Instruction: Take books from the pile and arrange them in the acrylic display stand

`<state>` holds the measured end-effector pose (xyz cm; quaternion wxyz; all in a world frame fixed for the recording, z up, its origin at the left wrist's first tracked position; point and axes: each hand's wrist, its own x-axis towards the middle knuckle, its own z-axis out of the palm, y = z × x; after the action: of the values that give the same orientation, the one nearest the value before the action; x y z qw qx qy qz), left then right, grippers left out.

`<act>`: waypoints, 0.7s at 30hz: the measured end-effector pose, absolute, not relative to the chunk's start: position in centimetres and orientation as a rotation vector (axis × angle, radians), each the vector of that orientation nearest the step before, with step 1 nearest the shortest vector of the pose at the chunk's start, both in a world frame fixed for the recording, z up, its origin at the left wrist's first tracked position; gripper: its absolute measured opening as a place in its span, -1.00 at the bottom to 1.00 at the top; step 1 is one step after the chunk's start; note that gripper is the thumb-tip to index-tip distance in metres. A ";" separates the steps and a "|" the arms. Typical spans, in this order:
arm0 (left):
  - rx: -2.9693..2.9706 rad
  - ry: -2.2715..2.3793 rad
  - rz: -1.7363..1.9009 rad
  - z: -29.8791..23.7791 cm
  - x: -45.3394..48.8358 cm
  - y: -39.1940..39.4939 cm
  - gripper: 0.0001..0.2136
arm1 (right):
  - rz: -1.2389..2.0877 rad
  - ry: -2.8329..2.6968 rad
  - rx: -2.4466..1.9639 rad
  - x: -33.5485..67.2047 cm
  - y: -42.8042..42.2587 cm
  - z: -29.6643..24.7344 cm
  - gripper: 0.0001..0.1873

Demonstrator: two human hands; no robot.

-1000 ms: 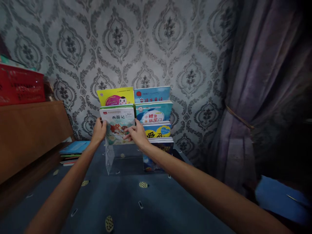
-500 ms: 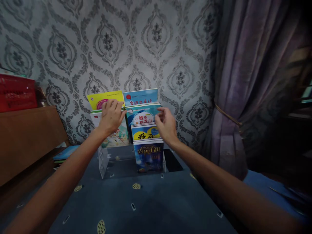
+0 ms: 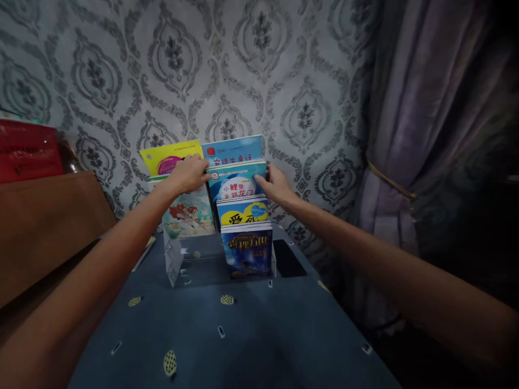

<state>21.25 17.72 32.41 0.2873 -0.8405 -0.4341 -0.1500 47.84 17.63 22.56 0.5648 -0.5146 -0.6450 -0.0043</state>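
A clear stepped book rack (image 3: 172, 262) holds children's books in tiers. My right hand (image 3: 275, 185) grips the right edge of a teal picture book (image 3: 237, 181), thumb on the cover and fingers behind it. At the same book's upper left corner, my left hand (image 3: 188, 174) pinches the edge between thumb and fingers. Behind it rises a light blue book (image 3: 243, 147). In front sit a blue-and-yellow book (image 3: 242, 213) and a dark blue book (image 3: 248, 254). Left of these, a yellow book (image 3: 156, 155) stands behind a pale illustrated book (image 3: 188, 213), partly covered by my left hand.
A patterned dark blue cloth (image 3: 243, 335) covers the table. On the left, a red box (image 3: 30, 151) sits on a brown cardboard box (image 3: 52, 227). A black flat object (image 3: 290, 259) lies right of the rack. Patterned wallpaper is behind, with a tied curtain (image 3: 401, 162) at right.
My right hand has closed on the teal book's right edge. The left hand has moved from the yellow book's front toward the teal book's left corner. The view has shifted slightly.
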 end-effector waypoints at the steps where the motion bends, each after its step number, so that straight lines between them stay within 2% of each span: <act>1: -2.252 -1.156 -0.404 32.4 21.2 18.0 -0.72 | 0.010 -1.500 -1.188 47.9 17.9 22.5 -0.57; 11: -2.335 -1.112 -0.441 32.7 21.6 18.5 -0.75 | -0.008 -1.489 -1.163 48.5 18.2 22.2 -0.55; 21: -2.385 -1.110 -0.564 32.9 22.1 18.4 -0.84 | -0.060 -1.440 -1.100 48.8 19.0 21.6 -0.67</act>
<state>22.05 18.44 32.88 0.2236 -0.8640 -0.4020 -0.2045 48.84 19.05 21.59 0.6164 -0.4776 -0.6255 -0.0261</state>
